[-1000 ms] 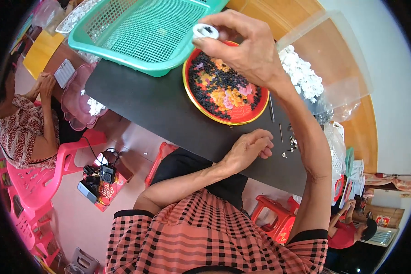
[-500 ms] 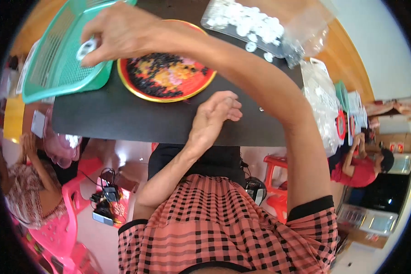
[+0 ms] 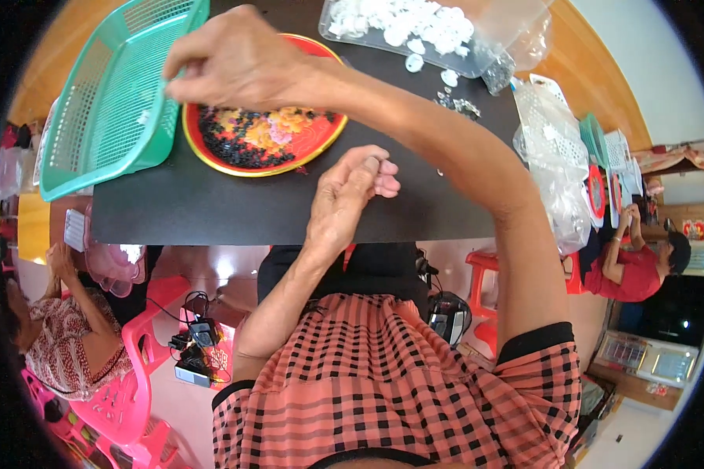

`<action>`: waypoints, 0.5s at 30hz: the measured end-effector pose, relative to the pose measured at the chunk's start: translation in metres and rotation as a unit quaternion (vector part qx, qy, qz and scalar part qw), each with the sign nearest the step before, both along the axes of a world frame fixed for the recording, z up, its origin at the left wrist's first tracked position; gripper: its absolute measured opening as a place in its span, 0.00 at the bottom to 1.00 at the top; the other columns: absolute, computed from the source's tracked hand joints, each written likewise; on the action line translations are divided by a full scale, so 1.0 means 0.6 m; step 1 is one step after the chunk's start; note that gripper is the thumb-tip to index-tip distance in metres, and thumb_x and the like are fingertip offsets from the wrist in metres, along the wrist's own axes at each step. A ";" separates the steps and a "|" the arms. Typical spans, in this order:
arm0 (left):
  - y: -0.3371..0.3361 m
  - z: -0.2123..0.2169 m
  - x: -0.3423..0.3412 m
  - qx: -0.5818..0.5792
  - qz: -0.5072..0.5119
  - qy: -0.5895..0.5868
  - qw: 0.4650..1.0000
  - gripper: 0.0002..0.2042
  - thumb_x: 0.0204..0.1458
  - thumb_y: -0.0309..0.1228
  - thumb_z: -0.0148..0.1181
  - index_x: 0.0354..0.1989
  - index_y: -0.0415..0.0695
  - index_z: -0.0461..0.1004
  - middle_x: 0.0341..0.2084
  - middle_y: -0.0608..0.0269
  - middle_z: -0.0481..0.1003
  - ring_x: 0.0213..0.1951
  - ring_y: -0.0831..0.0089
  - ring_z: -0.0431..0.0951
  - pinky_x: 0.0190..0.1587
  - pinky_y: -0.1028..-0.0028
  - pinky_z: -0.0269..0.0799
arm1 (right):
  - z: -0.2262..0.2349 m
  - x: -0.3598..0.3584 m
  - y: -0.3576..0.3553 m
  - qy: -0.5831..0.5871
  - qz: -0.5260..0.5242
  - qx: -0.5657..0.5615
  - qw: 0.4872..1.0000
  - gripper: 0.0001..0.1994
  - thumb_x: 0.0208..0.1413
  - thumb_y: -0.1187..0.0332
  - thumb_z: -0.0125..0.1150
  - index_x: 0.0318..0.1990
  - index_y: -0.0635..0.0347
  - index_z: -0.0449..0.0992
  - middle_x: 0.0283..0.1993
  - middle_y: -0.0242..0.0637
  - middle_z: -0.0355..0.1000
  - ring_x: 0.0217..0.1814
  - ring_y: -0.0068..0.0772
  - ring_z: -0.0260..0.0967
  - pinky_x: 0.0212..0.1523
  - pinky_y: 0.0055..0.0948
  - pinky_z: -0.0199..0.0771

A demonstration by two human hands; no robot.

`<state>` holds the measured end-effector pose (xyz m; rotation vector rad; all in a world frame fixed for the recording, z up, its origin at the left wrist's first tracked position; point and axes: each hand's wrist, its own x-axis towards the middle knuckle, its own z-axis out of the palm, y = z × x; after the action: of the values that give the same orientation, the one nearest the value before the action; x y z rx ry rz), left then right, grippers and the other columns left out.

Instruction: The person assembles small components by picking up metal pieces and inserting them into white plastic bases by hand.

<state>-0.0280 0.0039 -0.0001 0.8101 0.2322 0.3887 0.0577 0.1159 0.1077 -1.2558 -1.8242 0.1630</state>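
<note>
My right hand (image 3: 235,66) reaches across to the far left, between the green plastic basket (image 3: 121,166) and the round red tray (image 3: 321,144). Its thumb and forefinger curve apart, with nothing visible between them. A small white piece (image 3: 143,117) shows inside the basket, just beyond those fingertips. The tray has a yellow rim and a flower pattern, with many small black pieces (image 3: 242,148) spread over it. Nearer to me, my left hand (image 3: 348,187) hovers over the dark table (image 3: 235,211). Its fingers are curled under the thumb, and whatever they may hold is hidden.
White round plastic pieces (image 3: 399,23) fill a clear container at the back, with two loose pieces (image 3: 414,62) before it. Small shiny bits (image 3: 465,108) lie nearby. Clear plastic bags (image 3: 555,180) hang at the right edge. Other people sit at left and right.
The white round piece has left my right hand, and a white piece now shows in the basket. That hand has shifted slightly right; my left hand stays curled.
</note>
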 end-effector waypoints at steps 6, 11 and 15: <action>0.002 0.003 0.000 0.018 0.012 -0.009 1.000 0.12 0.61 0.31 0.44 0.45 0.35 0.69 0.36 0.55 0.74 0.35 0.73 0.75 0.41 0.72 0.72 | -0.045 0.192 -0.200 -0.038 -0.227 -0.059 0.971 0.10 0.46 0.63 0.58 0.32 0.58 0.79 0.24 0.40 0.75 0.26 0.30 0.75 0.30 0.27 0.74; 0.003 0.006 0.001 0.034 -0.004 -0.013 0.999 0.13 0.61 0.31 0.43 0.44 0.35 0.70 0.36 0.55 0.74 0.35 0.72 0.75 0.42 0.70 0.71 | -0.087 0.284 -0.387 -0.124 -0.382 -0.147 0.904 0.09 0.51 0.67 0.59 0.37 0.61 0.77 0.27 0.34 0.72 0.24 0.19 0.64 0.29 0.22 0.67; 0.002 0.006 0.002 0.051 -0.003 0.006 0.999 0.13 0.61 0.31 0.42 0.44 0.35 0.70 0.36 0.54 0.74 0.34 0.72 0.74 0.43 0.70 0.71 | -0.121 0.297 -0.443 -0.152 -0.402 -0.123 0.895 0.06 0.49 0.71 0.59 0.36 0.60 0.76 0.27 0.35 0.70 0.23 0.23 0.63 0.28 0.23 0.66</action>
<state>-0.0267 0.0054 0.0037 0.9131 0.2214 0.3925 0.2359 -0.1497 0.0349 -2.2155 -1.4008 -0.2880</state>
